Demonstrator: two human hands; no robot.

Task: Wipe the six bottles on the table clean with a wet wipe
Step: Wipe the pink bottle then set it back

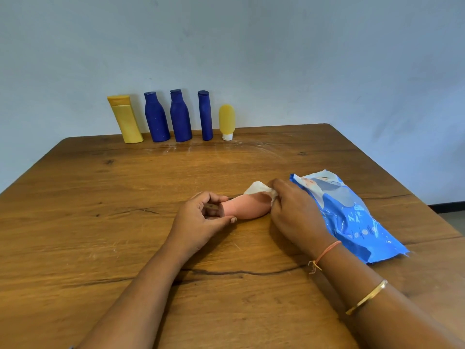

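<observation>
A pink bottle (247,207) lies on its side in the middle of the wooden table (125,197). My left hand (201,220) grips its cap end. My right hand (294,212) presses a white wet wipe (259,188) against the bottle's other end. Along the far edge by the wall stand a yellow bottle (125,119), three dark blue bottles (156,117) (180,116) (205,115) and a small yellow tube (227,122) resting on its white cap.
A blue wet wipe pack (352,215) lies on the table just right of my right hand. The table's right edge (427,197) runs close behind the pack. A pale wall rises behind the row of bottles.
</observation>
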